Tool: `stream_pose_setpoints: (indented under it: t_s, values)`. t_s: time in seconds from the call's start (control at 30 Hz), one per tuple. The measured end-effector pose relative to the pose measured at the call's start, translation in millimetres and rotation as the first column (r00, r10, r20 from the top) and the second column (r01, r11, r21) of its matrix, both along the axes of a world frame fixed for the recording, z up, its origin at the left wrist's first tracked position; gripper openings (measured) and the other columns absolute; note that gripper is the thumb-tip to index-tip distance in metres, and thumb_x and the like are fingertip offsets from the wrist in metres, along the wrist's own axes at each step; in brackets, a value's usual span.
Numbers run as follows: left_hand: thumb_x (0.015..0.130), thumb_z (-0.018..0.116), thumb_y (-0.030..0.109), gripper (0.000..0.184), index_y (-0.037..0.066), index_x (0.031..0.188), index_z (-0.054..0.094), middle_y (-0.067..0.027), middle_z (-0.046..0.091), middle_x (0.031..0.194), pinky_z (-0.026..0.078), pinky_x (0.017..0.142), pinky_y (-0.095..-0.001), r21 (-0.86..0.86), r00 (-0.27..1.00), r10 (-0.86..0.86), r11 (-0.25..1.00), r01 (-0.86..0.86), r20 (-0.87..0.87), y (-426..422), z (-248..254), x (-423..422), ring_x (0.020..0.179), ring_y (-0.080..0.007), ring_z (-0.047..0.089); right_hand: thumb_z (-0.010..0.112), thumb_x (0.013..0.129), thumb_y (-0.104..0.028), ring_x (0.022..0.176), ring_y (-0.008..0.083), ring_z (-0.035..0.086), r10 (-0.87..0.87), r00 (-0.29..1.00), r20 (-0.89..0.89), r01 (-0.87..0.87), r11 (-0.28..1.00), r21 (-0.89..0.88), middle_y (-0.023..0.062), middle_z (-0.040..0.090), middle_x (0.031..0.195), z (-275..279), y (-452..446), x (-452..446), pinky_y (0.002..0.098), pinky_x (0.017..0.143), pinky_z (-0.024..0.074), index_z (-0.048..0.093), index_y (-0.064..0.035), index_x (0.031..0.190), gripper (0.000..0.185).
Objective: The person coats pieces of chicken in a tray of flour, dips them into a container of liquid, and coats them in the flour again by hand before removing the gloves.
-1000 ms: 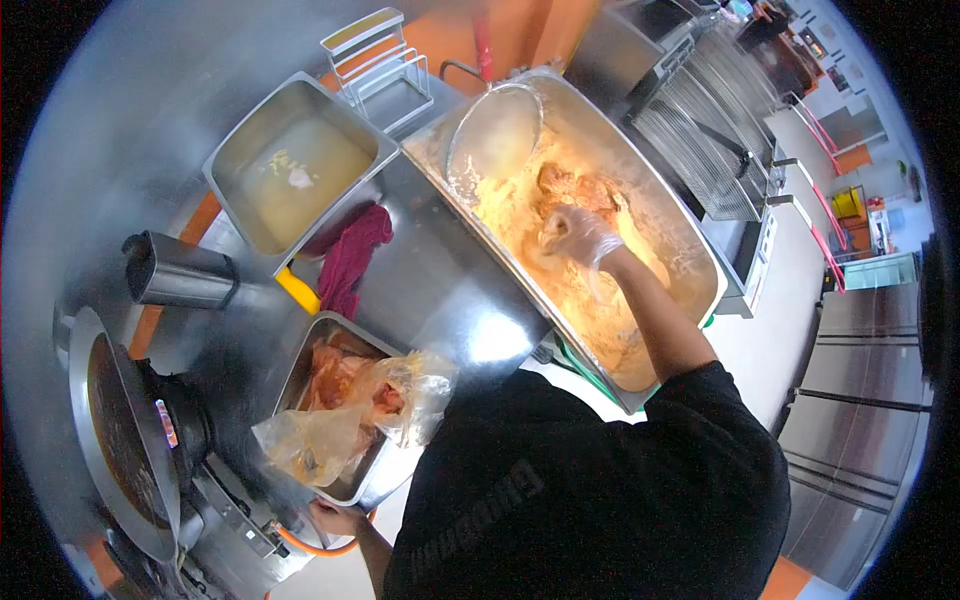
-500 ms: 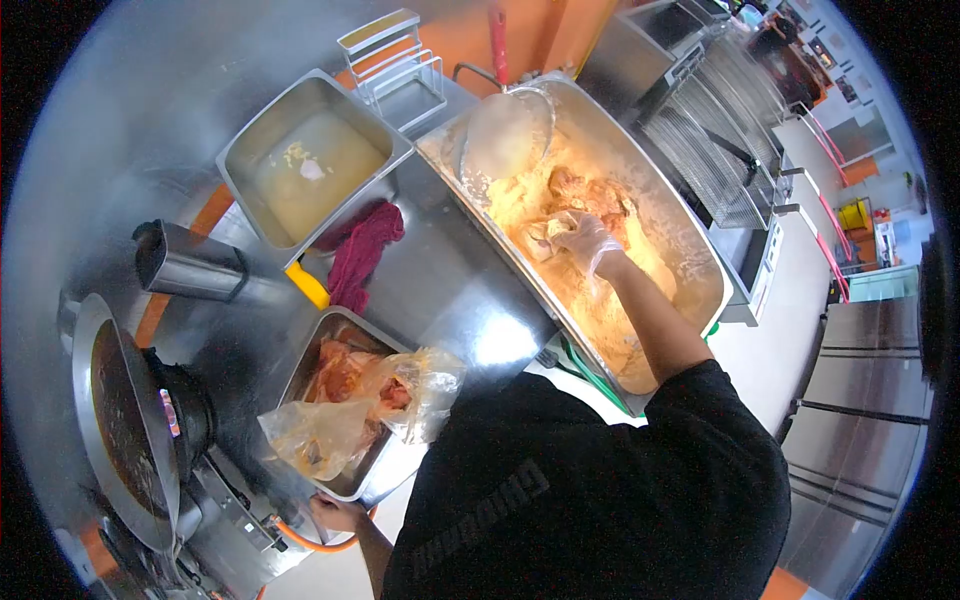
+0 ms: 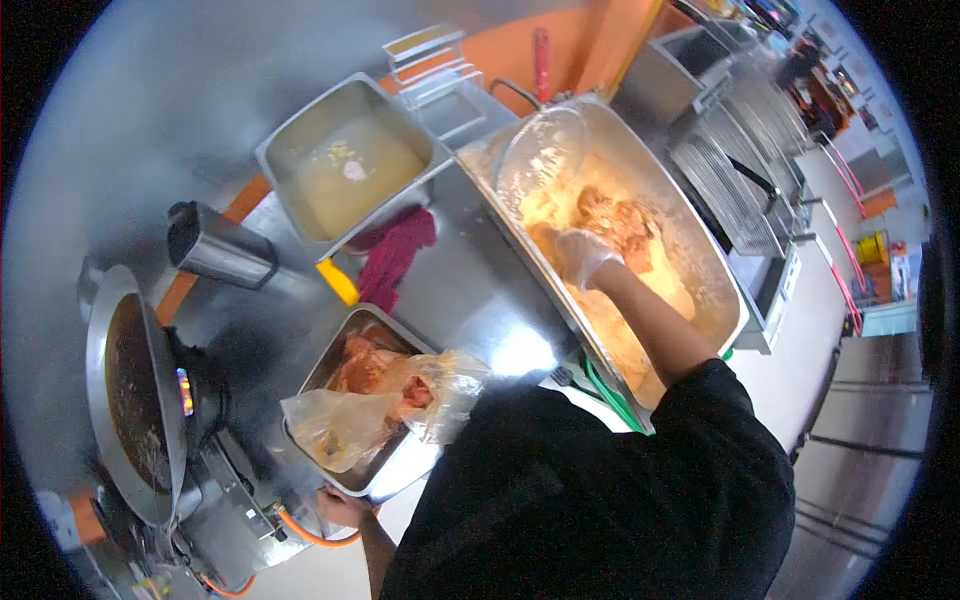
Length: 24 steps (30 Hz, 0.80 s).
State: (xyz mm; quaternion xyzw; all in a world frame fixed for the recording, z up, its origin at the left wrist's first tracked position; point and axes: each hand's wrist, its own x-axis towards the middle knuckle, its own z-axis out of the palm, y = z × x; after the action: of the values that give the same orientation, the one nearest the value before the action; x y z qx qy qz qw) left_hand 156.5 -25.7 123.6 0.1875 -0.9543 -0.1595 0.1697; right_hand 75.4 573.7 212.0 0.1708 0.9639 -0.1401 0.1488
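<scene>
On our right hand [image 3: 580, 258] we wear a thin, see-through glove [image 3: 594, 264], wrinkled and loose, its pale cuff ending just behind that hand at the wrist. Farther back from the glove, our right forearm [image 3: 645, 315] is bare up to a short, wide black sleeve [image 3: 706, 398]. Our shirt [image 3: 620, 510] is the same plain black, roomy and softly creased, with a faint greyish marking [image 3: 515, 500] between our two hands' sides, too blurred for us to read. Our left hand [image 3: 343, 507] shows bare, as does the left forearm [image 3: 376, 548] behind it

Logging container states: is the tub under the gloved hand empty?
Partly filled: powder and meat lie in the tub, below its rim.
</scene>
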Motion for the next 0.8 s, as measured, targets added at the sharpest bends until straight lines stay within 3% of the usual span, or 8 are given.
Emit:
stream_pose_setpoints:
  t_s: [0.1, 0.2, 0.3, 0.33, 0.6, 0.7, 0.77, 0.8]
  values:
    - [0.089, 0.046, 0.03, 0.037, -0.001, 0.071, 0.05, -0.0206, 0.051, 0.069, 0.034, 0.063, -0.0485, -0.028, 0.999, -0.019, 0.999, 0.018, -0.034, 3, 5, 0, 0.07, -0.0396, 0.047, 0.066, 0.073, -0.024, 0.079, 0.035, 0.062, 0.386, 0.911, 0.145, -0.402, 0.909, 0.111, 0.0187, 0.063, 0.083, -32, 12, -14, 0.039, 0.071, 0.0493, 0.059, -0.0014, 0.088, 0.028]
    - [0.089, 0.048, 0.027, 0.032, 0.0, 0.071, 0.05, -0.0188, 0.051, 0.069, 0.034, 0.062, -0.0479, 0.004, 1.0, -0.005, 1.0, 0.005, -0.02, -3, -4, 0, 0.069, -0.0387, 0.047, 0.069, 0.069, -0.024, 0.081, 0.0358, 0.062, 0.121, 0.992, 0.017, -0.122, 0.992, 0.031, 0.0198, 0.062, 0.086, 17, 5, -12, 0.0381, 0.074, 0.0488, 0.059, -0.0018, 0.088, 0.03]
    - [0.089, 0.048, 0.026, 0.031, 0.001, 0.072, 0.051, -0.0175, 0.051, 0.069, 0.034, 0.062, -0.0474, -0.027, 0.997, -0.015, 1.0, 0.013, -0.07, -9, -16, 3, 0.069, -0.0373, 0.048, 0.072, 0.067, -0.025, 0.083, 0.0353, 0.061, 0.237, 0.957, -0.166, -0.24, 0.971, 0.0, 0.0213, 0.062, 0.085, 29, 11, 1, 0.0387, 0.074, 0.0485, 0.059, -0.002, 0.089, 0.034]
    - [0.089, 0.048, 0.026, 0.031, 0.001, 0.071, 0.05, -0.0172, 0.051, 0.069, 0.034, 0.062, -0.0474, -0.014, 0.999, 0.015, 1.0, -0.016, -0.047, -13, -21, 4, 0.069, -0.0368, 0.048, 0.073, 0.067, -0.025, 0.086, 0.0347, 0.061, 0.021, 0.996, -0.083, -0.024, 0.999, -0.025, 0.0217, 0.062, 0.086, 10, 19, 3, 0.0384, 0.075, 0.0484, 0.06, -0.0013, 0.094, 0.038]
    - [0.088, 0.05, 0.028, 0.031, 0.005, 0.067, 0.046, -0.0122, 0.048, 0.065, 0.033, 0.064, -0.0441, -0.01, 0.996, 0.072, 0.997, -0.073, -0.053, -3, -12, 3, 0.069, -0.0322, 0.047, 0.068, 0.065, -0.016, 0.082, 0.0294, 0.064, 0.105, 0.965, -0.241, -0.108, 0.994, 0.0, 0.0173, 0.065, 0.086, 51, 3, 1, 0.0352, 0.074, 0.0504, 0.067, -0.0073, 0.097, 0.033]
    - [0.088, 0.05, 0.028, 0.032, 0.006, 0.066, 0.044, -0.0103, 0.047, 0.064, 0.032, 0.065, -0.0428, -0.028, 0.993, 0.091, 0.995, -0.093, -0.069, -4, -16, 2, 0.069, -0.031, 0.046, 0.068, 0.066, -0.014, 0.083, 0.0281, 0.064, -0.087, 0.973, -0.216, 0.106, 0.992, 0.075, 0.0166, 0.065, 0.089, 48, 18, -2, 0.0337, 0.075, 0.0505, 0.067, -0.0079, 0.099, 0.034]
    - [0.088, 0.051, 0.027, 0.03, 0.006, 0.067, 0.045, -0.0103, 0.047, 0.064, 0.032, 0.065, -0.043, -0.069, 0.99, 0.075, 0.994, -0.084, -0.116, -5, -19, 2, 0.069, -0.0311, 0.046, 0.069, 0.069, -0.01, 0.083, 0.0224, 0.064, -0.025, 0.946, -0.323, 0.008, 0.999, -0.053, 0.0121, 0.066, 0.09, 71, 21, -14, 0.0318, 0.075, 0.0503, 0.064, -0.006, 0.1, 0.031]
    - [0.087, 0.051, 0.026, 0.03, 0.006, 0.067, 0.045, -0.0103, 0.047, 0.065, 0.032, 0.065, -0.043, -0.092, 0.988, 0.065, 0.993, -0.078, -0.137, -5, -20, 3, 0.069, -0.0312, 0.046, 0.069, 0.07, -0.01, 0.082, 0.0205, 0.064, -0.132, 0.909, -0.397, 0.059, 0.98, -0.189, 0.0107, 0.066, 0.09, 74, 33, -18, 0.0314, 0.075, 0.0502, 0.064, -0.0058, 0.1, 0.032]
